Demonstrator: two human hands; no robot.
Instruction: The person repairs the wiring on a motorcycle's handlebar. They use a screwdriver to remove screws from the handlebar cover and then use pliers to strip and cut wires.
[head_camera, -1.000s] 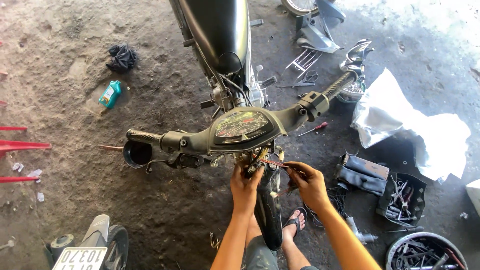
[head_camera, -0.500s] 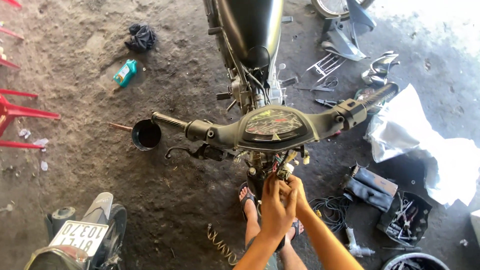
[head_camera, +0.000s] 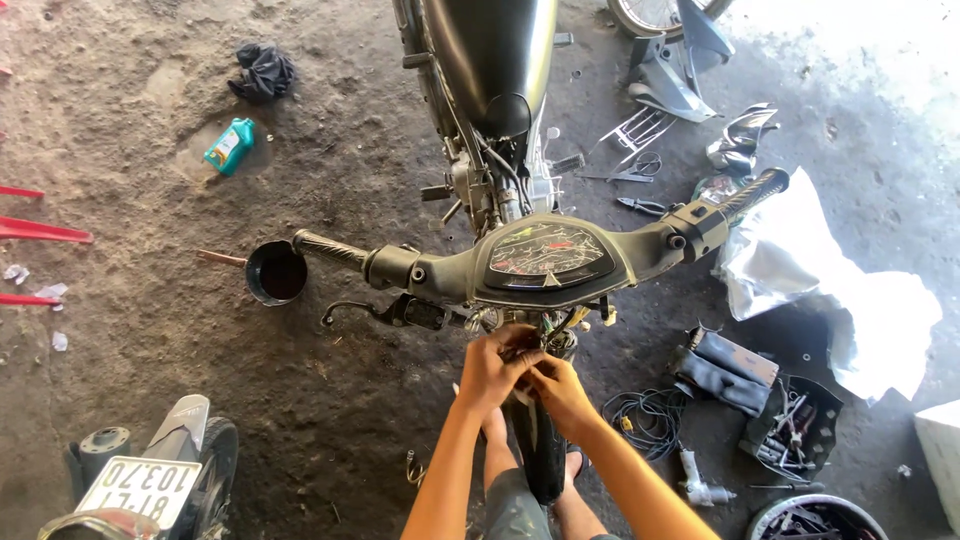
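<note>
Both hands work at the wiring (head_camera: 556, 330), a tangle of thin coloured leads hanging just below the handlebar (head_camera: 540, 262) of a stripped motorcycle. The left hand (head_camera: 492, 368) and right hand (head_camera: 556, 388) touch each other, fingers curled and pinched together on the leads; what exactly each fingertip grips cannot be made out. The handlebar is a matte, dusty bar with ribbed rubber grips and a rounded gauge cluster at its centre. The glossy black tank (head_camera: 492, 50) runs out of the top edge. The front wheel (head_camera: 540, 455) is mostly hidden behind the forearms. The floor (head_camera: 150, 330) is rough, stained concrete. On it stand a round black cup (head_camera: 276, 272) near the bar's end, a teal plastic bottle (head_camera: 229, 146), a coil of black cable (head_camera: 650, 412), crumpled white sheeting (head_camera: 850, 300) and an open tray of small metal tools (head_camera: 795, 428). A second vehicle's plate (head_camera: 135, 490) is cut off at the bottom edge.
</note>
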